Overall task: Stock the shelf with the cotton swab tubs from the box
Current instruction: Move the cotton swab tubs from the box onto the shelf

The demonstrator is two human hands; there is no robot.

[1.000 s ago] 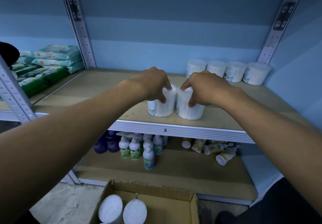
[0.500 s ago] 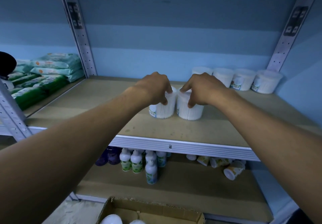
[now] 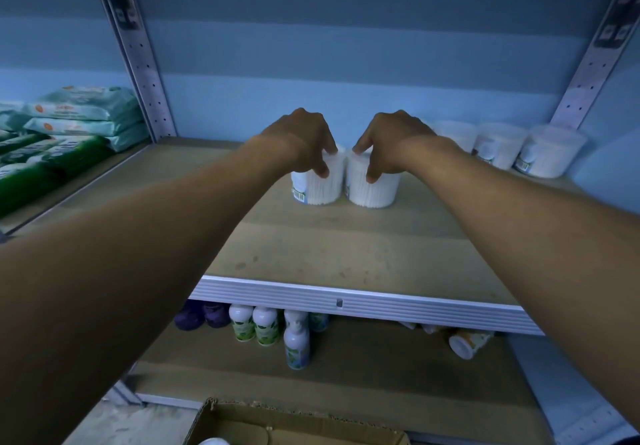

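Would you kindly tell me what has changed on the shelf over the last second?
Both hands, left hand and right hand, pushed their two tubs, left tub and right tub, deeper onto the shelf. Both grips held; the back row of tubs stayed put.

Two round, clear plastic tubs packed with white cotton swabs stand upright side by side, touching or nearly so, on the tan wooden shelf board (image 3: 363, 254): the left tub (image 3: 317, 186) bears a label with a barcode low on its left side, the right tub (image 3: 372, 190) shows only swabs. Three more such tubs (image 3: 498, 146) stand in a row at the back right of the same board. The open brown cardboard box (image 3: 294, 425) lies below at the bottom edge, one white tub lid (image 3: 214, 442) just visible inside.
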